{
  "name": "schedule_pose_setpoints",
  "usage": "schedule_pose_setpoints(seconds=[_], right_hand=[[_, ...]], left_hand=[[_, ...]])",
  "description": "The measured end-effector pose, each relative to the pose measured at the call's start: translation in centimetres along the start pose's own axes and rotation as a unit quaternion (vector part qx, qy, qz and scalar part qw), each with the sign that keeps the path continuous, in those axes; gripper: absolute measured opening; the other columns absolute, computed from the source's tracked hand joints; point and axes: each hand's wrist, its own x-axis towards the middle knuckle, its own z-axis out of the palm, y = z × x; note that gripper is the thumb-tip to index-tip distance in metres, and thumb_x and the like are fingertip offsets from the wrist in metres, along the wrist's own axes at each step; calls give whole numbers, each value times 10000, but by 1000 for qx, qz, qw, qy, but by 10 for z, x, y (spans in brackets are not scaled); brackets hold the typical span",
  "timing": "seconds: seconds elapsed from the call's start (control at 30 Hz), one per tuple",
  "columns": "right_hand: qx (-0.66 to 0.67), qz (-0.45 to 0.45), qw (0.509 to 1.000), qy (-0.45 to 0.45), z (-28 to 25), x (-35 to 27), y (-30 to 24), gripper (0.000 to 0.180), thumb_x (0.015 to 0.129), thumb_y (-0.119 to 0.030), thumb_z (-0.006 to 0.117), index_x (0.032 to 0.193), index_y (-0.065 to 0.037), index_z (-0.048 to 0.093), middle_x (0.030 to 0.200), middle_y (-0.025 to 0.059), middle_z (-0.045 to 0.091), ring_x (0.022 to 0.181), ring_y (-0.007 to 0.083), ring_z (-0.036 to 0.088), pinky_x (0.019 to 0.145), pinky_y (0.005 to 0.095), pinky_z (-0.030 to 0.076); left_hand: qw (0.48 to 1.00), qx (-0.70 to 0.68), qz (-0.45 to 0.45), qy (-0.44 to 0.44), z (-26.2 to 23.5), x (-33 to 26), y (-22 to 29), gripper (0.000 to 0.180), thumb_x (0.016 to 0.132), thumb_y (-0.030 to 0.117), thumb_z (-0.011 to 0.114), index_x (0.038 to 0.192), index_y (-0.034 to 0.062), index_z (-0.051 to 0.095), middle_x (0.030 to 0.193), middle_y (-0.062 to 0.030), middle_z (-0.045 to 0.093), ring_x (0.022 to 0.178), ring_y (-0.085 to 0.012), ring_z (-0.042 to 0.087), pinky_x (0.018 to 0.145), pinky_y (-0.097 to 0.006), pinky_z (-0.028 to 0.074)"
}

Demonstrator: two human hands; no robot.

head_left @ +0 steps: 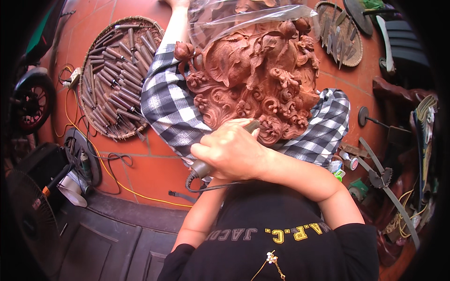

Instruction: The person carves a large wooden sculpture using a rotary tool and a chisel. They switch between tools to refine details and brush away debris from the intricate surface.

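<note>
Cradling an ornate reddish-brown wood carving (258, 79) between checkered trouser legs (173, 103); clamping the right hand (232, 150) around a dark corded power tool (201, 168) at its near edge; hiding the left hand underneath, hold impossible to tell; sitting near a round basket (83, 72) of wooden-handled chisels (124, 77).

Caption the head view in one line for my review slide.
Right hand grips a corded tool beside a carved reddish-brown sculpture, with a basket of handled tools nearby.

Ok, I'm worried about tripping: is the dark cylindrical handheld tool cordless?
No, a dark coiled cord trails from the tool.
</note>
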Motion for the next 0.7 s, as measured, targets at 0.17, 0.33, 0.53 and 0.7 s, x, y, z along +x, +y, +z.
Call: schedule_pose_setpoints(seconds=[0.17,0.33,0.53,0.7], right_hand=[[31,57,998,9,-11,4,-4,278,642,-167,751,814,-71,556,687,85,605,650,293,668,594,424,517],[61,71,995,42,-18,15,5,303,727,-269,765,813,-73,550,690,102,602,662,324,653,571,427,511],[59,77,994,52,-22,13,0,288,708,-239,757,796,-75,537,683,102,597,658,319,652,575,426,509],[21,6,1000,6,-8,1,-1,248,703,-224,724,797,-70,554,665,96,602,632,316,664,574,441,520]], left_hand=[[1000,-8,3,3,7,5,-2,326,632,229,886,907,194,715,1177,-108,518,1204,-365,430,1026,-512,344],[1000,-12,5,7,11,9,-1,332,631,231,889,913,198,717,1190,-108,513,1219,-367,423,1038,-516,338],[1000,-10,4,5,10,5,1,339,630,233,893,919,203,719,1205,-107,507,1238,-369,413,1052,-521,331],[1000,2,4,9,0,-13,9,345,629,234,896,924,207,720,1218,-106,502,1253,-371,406,1064,-525,326]])
